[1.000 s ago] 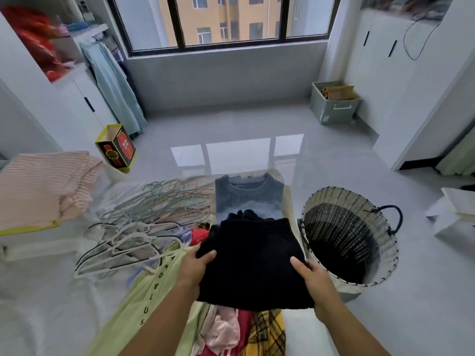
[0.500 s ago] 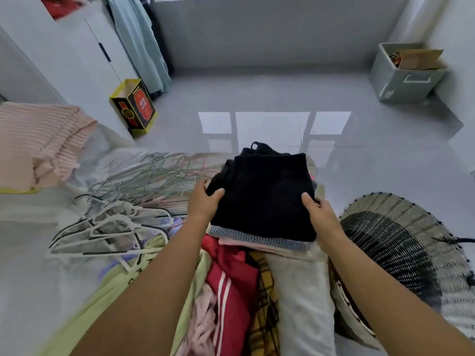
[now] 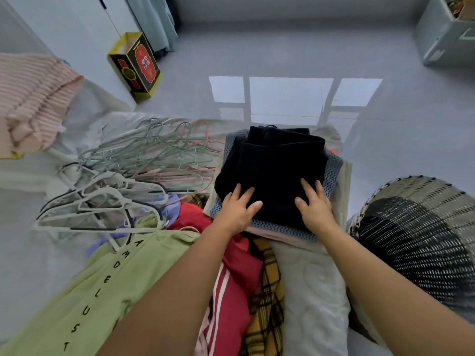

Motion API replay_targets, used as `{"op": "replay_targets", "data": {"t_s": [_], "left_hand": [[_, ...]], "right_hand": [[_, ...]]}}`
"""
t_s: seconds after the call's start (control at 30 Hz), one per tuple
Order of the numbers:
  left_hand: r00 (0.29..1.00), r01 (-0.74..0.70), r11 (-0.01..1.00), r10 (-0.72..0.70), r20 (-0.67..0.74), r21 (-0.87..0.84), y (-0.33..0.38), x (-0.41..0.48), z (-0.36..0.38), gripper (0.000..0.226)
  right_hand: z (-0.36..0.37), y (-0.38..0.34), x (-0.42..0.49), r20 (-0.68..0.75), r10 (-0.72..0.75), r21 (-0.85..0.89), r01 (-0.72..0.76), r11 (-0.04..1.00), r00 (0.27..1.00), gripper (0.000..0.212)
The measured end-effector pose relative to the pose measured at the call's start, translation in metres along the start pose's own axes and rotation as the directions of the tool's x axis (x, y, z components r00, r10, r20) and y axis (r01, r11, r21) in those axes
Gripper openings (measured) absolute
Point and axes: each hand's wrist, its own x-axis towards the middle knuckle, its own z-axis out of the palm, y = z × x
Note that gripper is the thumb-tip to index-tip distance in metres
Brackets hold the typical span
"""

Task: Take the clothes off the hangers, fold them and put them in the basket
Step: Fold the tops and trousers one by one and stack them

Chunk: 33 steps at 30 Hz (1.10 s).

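A folded black garment (image 3: 275, 165) lies on top of a folded grey-blue knit sweater (image 3: 331, 173), which rests on a pinkish folded piece. My left hand (image 3: 237, 209) and my right hand (image 3: 314, 204) both lie flat on the black garment's near edge, fingers straight and spread. The woven basket (image 3: 421, 191) stands at the right, its dark inside showing. A heap of bare hangers (image 3: 123, 181) lies to the left of the stack. Unfolded clothes sit nearer to me: a light green top with letters (image 3: 97, 286), a red piece with white stripes (image 3: 231, 283) and a yellow plaid one (image 3: 267, 304).
A yellow and black box (image 3: 136, 65) stands on the grey floor by a white cabinet. Pink striped fabric (image 3: 33, 98) lies at the far left. A grey storage bin (image 3: 447, 34) sits at the upper right. A pale quilted cloth (image 3: 311, 291) lies under my right arm.
The black garment was set down onto the grey-blue sweater. Both hands went from holding its sides to lying flat on top. The view tilted further down.
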Motion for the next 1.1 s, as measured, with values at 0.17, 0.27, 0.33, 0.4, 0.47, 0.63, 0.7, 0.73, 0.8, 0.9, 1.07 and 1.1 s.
{"op": "replay_targets", "data": {"t_s": [0.17, 0.27, 0.33, 0.4, 0.47, 0.63, 0.7, 0.73, 0.8, 0.9, 1.07, 1.1], "left_hand": [[0.979, -0.111, 0.975, 0.073, -0.191, -0.194, -0.013, -0.032, 0.006, 0.059], [0.915, -0.06, 0.969, -0.043, -0.402, -0.24, -0.059, -0.073, 0.012, 0.065], [0.861, 0.235, 0.968, -0.247, -0.445, -0.082, -0.11, -0.104, 0.013, 0.063], [0.788, 0.535, 0.843, -0.477, -0.388, 0.05, -0.167, -0.139, 0.009, 0.075], [0.75, 0.622, 0.783, -0.595, -0.289, 0.0, -0.212, -0.169, 0.005, 0.086], [0.906, 0.368, 0.929, -0.365, -0.216, -0.025, -0.241, -0.195, -0.008, 0.029], [0.94, 0.27, 0.924, -0.314, -0.131, -0.27, -0.231, -0.21, -0.017, 0.018], [0.955, 0.233, 0.874, -0.288, -0.069, -0.427, -0.224, -0.222, -0.021, 0.017], [0.976, 0.171, 0.751, -0.217, 0.007, -0.638, -0.207, -0.25, -0.032, 0.005], [0.998, 0.064, 0.667, -0.049, 0.042, -0.742, -0.184, -0.288, -0.046, 0.006], [0.947, -0.089, 0.718, 0.276, 0.165, -0.691, -0.158, -0.33, -0.056, 0.011], [0.934, -0.115, 0.734, 0.31, 0.18, -0.669, -0.152, -0.337, -0.055, 0.013]], "right_hand": [[-0.004, 0.005, -0.005, 0.021, 0.023, -0.016, -0.022, 1.0, 1.0, 0.054], [-0.006, 0.001, -0.021, -0.06, 0.034, -0.002, -0.034, 0.999, 0.998, 0.054], [0.0, -0.007, -0.044, -0.212, -0.026, -0.031, 0.02, 0.999, 0.977, 0.051], [0.017, -0.015, -0.075, -0.334, -0.1, -0.01, 0.103, 0.995, 0.937, 0.046], [0.042, -0.023, -0.109, -0.337, -0.108, 0.085, 0.145, 0.986, 0.935, 0.041], [0.115, -0.043, -0.18, -0.09, 0.038, 0.355, -0.003, 0.935, 0.995, 0.021], [0.134, -0.059, -0.205, 0.034, 0.139, 0.398, -0.141, 0.907, 0.99, 0.012], [0.141, -0.069, -0.216, 0.107, 0.194, 0.415, -0.222, 0.882, 0.975, 0.012], [0.147, -0.09, -0.232, 0.251, 0.264, 0.476, -0.356, 0.804, 0.931, 0.02], [0.148, -0.123, -0.244, 0.374, 0.32, 0.594, -0.49, 0.638, 0.871, 0.028], [0.156, -0.146, -0.248, 0.497, 0.324, 0.682, -0.593, 0.428, 0.805, 0.068], [0.151, -0.153, -0.252, 0.501, 0.324, 0.673, -0.596, 0.437, 0.803, 0.066]]}}
